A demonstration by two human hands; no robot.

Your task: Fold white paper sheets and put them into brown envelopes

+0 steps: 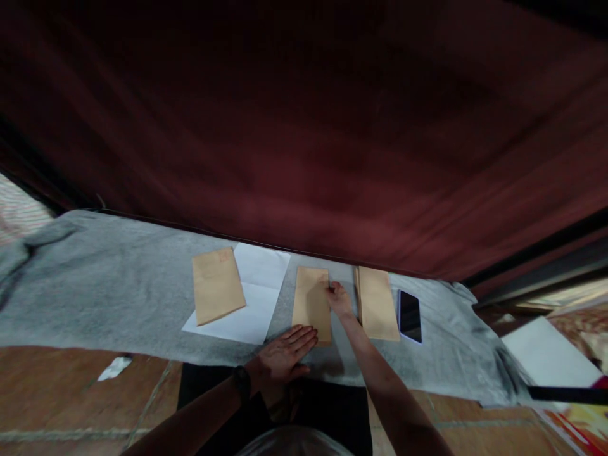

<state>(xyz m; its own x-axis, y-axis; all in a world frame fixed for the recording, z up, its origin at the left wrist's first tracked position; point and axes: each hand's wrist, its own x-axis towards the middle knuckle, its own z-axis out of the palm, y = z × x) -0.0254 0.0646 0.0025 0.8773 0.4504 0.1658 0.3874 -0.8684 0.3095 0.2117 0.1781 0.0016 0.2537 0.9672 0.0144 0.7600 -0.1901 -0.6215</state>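
Observation:
A brown paper envelope lies upright on the grey cloth in front of me. My left hand, a dark band at its wrist, rests with outstretched fingers over the envelope's lower left edge. At the upper right edge, the fingers of my right hand are curled in a pinch on the paper; the fingertips are partly hidden. To the right lies a stack of brown envelopes. On the left, another brown envelope with small reddish marks lies partly over a creased white paper sheet.
A phone lies right of the stack. Grey cloth covers the long surface, with a dark red panel rising along its far edge. White paper is at the far right. A white scrap lies on the tiled floor.

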